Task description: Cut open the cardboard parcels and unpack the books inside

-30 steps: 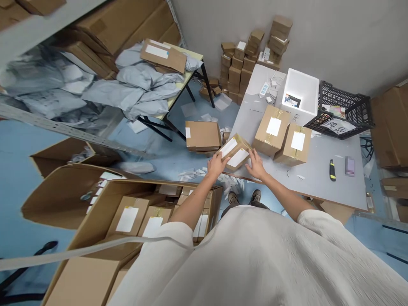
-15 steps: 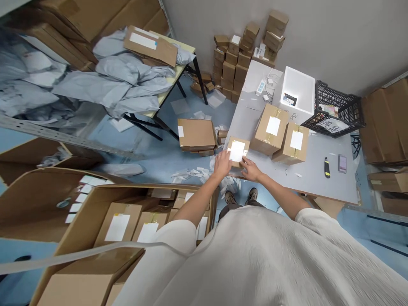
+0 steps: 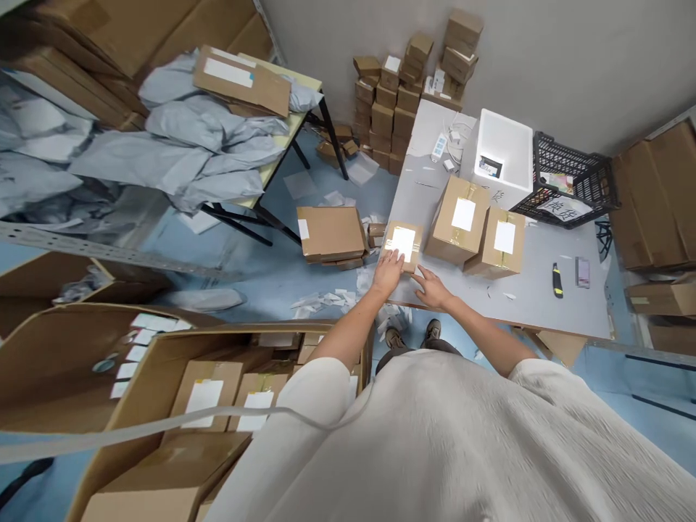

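A small cardboard box [image 3: 412,235] with a white label on top sits at the left end of the grey table [image 3: 549,297]. My left hand [image 3: 389,272] lies on its near left part, fingers spread over the label's lower edge. At the box's near right corner is my right hand [image 3: 431,288], its fingers apart and fingertips at the box edge. Two larger taped boxes with white labels, one taller [image 3: 449,230] and one lower [image 3: 492,255], stand just right of the small box.
On the table are a white bin [image 3: 522,170], a black crate [image 3: 598,170], a yellow-black cutter [image 3: 557,281], a phone [image 3: 583,272] and a power strip [image 3: 438,147]. A large open carton [image 3: 109,435] of boxes stands at lower left; paper scraps litter the floor.
My left hand has slid from the small box's left side onto its near top part, over the label's edge. My right hand stays by the near right corner. The view has shifted slightly.
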Demonstrator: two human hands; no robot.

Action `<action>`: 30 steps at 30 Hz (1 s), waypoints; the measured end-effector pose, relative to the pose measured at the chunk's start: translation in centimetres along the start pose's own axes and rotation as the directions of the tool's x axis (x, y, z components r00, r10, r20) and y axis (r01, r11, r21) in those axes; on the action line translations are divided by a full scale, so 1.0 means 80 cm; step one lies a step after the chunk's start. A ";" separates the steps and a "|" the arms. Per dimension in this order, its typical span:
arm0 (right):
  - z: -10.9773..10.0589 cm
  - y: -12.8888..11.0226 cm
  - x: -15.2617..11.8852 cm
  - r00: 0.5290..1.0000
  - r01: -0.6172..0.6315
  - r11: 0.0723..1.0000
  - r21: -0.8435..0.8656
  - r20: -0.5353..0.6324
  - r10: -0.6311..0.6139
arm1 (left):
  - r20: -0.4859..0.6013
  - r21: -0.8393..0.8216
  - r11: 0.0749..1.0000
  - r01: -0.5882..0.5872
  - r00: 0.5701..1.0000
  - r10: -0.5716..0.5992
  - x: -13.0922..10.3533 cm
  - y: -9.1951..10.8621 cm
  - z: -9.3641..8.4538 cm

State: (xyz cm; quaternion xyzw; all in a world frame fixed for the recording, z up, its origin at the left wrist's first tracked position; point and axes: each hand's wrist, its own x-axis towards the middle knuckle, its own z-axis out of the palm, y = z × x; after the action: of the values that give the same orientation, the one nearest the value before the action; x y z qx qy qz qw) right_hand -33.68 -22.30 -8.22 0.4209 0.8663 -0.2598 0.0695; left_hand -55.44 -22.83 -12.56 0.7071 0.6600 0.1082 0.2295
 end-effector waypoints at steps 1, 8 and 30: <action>-0.004 0.001 -0.004 1.000 0.006 1.000 0.009 -0.006 -0.006 | -0.005 -0.008 1.000 0.001 1.000 -0.002 0.009 -0.001 -0.001; -0.050 0.022 -0.027 0.990 0.075 0.994 0.086 -0.130 -0.063 | -0.001 -0.040 0.999 0.034 0.999 -0.035 0.074 -0.007 -0.007; -0.138 0.167 0.000 0.959 0.020 0.999 0.030 -0.283 -0.010 | -0.166 -0.495 0.855 0.154 0.949 -0.267 0.157 0.071 -0.028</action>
State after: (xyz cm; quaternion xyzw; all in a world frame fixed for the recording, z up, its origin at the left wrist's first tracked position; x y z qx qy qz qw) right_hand -22.38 -9.89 -4.04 0.4482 0.8662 -0.2116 -0.0636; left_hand -50.13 -10.23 -9.87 0.5345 0.7088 0.3217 0.3291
